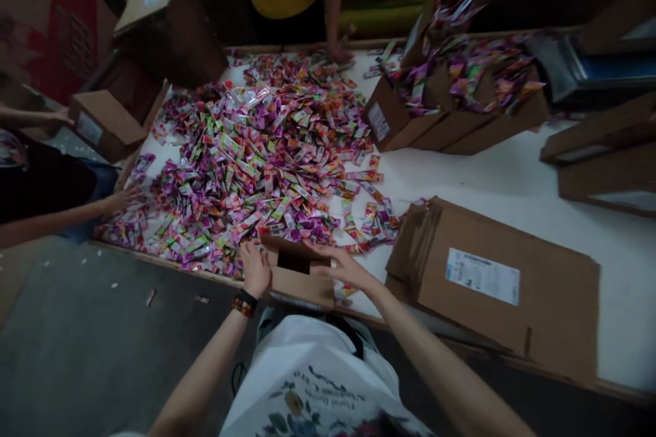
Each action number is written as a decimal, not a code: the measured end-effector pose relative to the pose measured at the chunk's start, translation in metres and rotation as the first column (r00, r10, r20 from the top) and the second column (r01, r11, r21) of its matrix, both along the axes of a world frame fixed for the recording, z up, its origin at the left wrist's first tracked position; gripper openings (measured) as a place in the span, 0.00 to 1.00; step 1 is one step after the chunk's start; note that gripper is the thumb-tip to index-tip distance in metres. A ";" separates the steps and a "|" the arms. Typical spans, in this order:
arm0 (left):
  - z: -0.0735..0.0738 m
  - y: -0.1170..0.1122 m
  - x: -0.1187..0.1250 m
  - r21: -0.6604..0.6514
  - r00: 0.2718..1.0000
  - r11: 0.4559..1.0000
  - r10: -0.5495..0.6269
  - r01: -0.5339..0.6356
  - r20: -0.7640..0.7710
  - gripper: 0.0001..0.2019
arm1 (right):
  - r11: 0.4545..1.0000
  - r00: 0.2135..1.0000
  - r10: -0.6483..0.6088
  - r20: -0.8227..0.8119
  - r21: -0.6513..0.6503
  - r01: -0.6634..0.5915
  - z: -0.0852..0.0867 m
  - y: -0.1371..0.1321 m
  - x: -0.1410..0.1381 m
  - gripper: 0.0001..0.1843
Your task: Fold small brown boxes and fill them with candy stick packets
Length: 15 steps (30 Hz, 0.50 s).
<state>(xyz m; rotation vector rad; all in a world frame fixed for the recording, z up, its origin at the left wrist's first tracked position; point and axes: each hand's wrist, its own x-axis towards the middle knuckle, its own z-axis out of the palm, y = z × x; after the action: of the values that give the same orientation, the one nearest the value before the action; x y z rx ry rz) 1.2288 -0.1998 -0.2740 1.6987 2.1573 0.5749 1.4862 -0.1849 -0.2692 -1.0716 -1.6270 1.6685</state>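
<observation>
An open cardboard box (302,287) stands at the table's near edge, directly in front of me. Its top flaps are up and its inside looks dark. At the box's left end, my left hand (255,270) has its fingers curled over the cardboard. My right hand (347,268) grips the flap at the right end, thumb and fingers on either side. Just beyond the box spreads a big heap of small purple, green and red wrapped packets (271,150). A few packets lie under and beside my right hand.
Flattened cartons (553,314) are stacked to the right. Boxes full of packets (461,123) stand at the back right, with more cartons (599,136) at the far right. A co-worker's hand (120,199) touches the heap at left; another person's hand (339,51) reaches in from behind. A large carton (174,34) tilts at back left.
</observation>
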 end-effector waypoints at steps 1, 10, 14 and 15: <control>-0.003 -0.002 -0.001 0.037 0.998 0.998 0.059 -0.060 0.039 0.15 | 0.994 0.994 0.069 0.084 0.084 -0.076 0.006 0.000 0.004 0.37; 0.014 -0.004 -0.003 -0.287 0.629 0.647 -0.760 0.707 -0.165 0.59 | 0.831 0.782 0.422 0.458 0.148 -0.536 0.006 -0.038 -0.010 0.58; 0.029 0.025 0.008 -0.482 0.370 0.356 -0.926 0.801 -0.068 0.66 | 0.887 0.871 0.352 0.344 0.176 -0.428 -0.011 -0.040 -0.017 0.61; 0.031 0.030 0.010 -0.492 0.355 0.337 -0.933 0.803 -0.059 0.64 | 0.935 0.926 0.279 0.255 0.148 -0.322 -0.018 -0.036 -0.015 0.59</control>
<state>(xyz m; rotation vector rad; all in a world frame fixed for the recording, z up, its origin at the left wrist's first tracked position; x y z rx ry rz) 1.2393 -0.1700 -0.2431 2.4473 0.9622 -0.4848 1.4714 -0.2210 -0.2871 -0.9861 -2.1477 1.5788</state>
